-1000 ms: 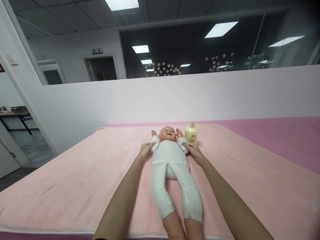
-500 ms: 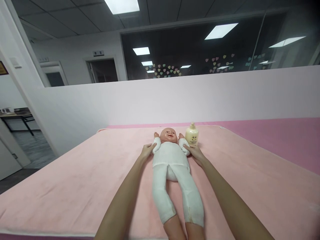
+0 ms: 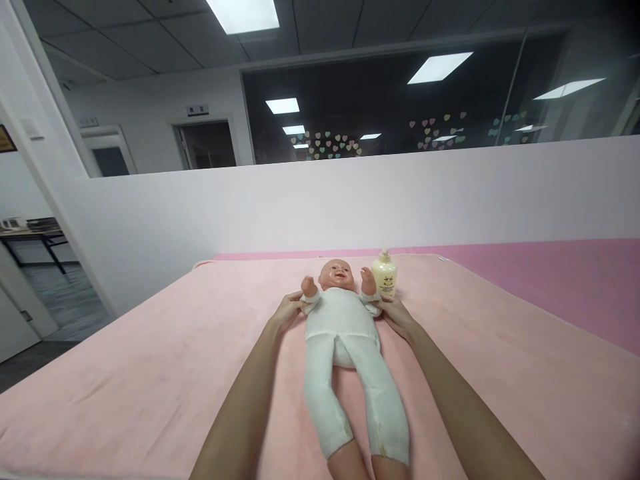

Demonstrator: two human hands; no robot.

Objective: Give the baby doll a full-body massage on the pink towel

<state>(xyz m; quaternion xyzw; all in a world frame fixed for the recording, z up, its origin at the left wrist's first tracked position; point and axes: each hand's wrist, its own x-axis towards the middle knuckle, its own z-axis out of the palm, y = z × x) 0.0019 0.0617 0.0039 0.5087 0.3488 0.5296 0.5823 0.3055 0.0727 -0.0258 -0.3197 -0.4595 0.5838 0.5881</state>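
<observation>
A baby doll (image 3: 341, 317) in a white cloth suit lies on its back on the pink blanket (image 3: 175, 353), its head toward the wall and its feet toward me. My left hand (image 3: 290, 310) is closed round the doll's arm on the left of the view. My right hand (image 3: 393, 311) grips the doll's other arm near the sleeve. Both doll hands point upward, beside its head. Just behind my right hand stands a pale yellow pump bottle (image 3: 385, 273), upright, close to the doll's raised hand.
A low white wall (image 3: 400, 200) with dark glass above it runs behind the pink surface. At the far left, beyond a white frame, a table (image 3: 35, 233) holds some stacked items. A doorway (image 3: 209, 143) shows in the background.
The doll's forearms have swung up and toward me, away from beside its head. My hands have shifted slightly toward me with them, the left one also outward.
</observation>
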